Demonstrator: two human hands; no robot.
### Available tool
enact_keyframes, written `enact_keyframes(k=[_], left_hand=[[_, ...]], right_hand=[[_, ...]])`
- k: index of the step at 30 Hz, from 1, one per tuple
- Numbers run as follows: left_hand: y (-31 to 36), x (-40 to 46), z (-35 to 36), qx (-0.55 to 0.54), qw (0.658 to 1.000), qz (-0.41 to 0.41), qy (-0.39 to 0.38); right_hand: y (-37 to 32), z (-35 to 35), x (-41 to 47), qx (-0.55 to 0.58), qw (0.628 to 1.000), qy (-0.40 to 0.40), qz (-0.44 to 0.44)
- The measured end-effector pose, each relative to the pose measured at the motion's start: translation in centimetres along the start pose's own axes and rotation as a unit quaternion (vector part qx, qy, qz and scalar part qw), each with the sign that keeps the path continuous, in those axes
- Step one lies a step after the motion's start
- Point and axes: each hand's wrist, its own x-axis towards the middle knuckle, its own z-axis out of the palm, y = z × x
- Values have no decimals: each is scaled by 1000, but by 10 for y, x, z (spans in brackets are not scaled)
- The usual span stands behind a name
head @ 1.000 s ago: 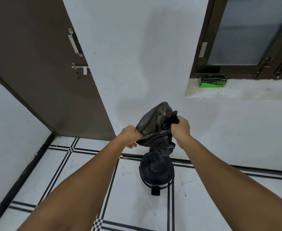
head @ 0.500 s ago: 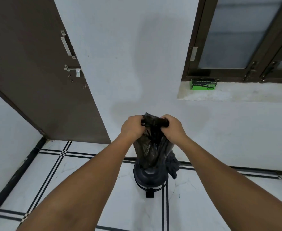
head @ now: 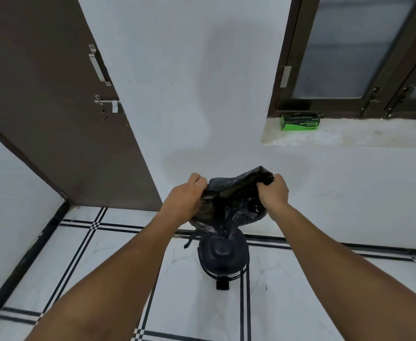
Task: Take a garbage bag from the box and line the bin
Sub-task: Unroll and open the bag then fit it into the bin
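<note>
While both hands [head: 185, 195] [head: 273, 193] grip garbage bag [head: 231, 200] over bin [head: 223, 257], green box [head: 300, 122] on sill [head: 374, 134], brown door [head: 54, 107] left

The garbage bag [head: 229, 203] hides the bin's [head: 223, 260] far rim; the box's [head: 299, 122] print looks too small to read.
</note>
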Motion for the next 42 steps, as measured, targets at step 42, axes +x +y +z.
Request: enact_keyframes(k=[42], left_hand=[[-46,0,126,-187,948,-168,-196]], right_hand=[[71,99,1,-83,996,-19,-12]])
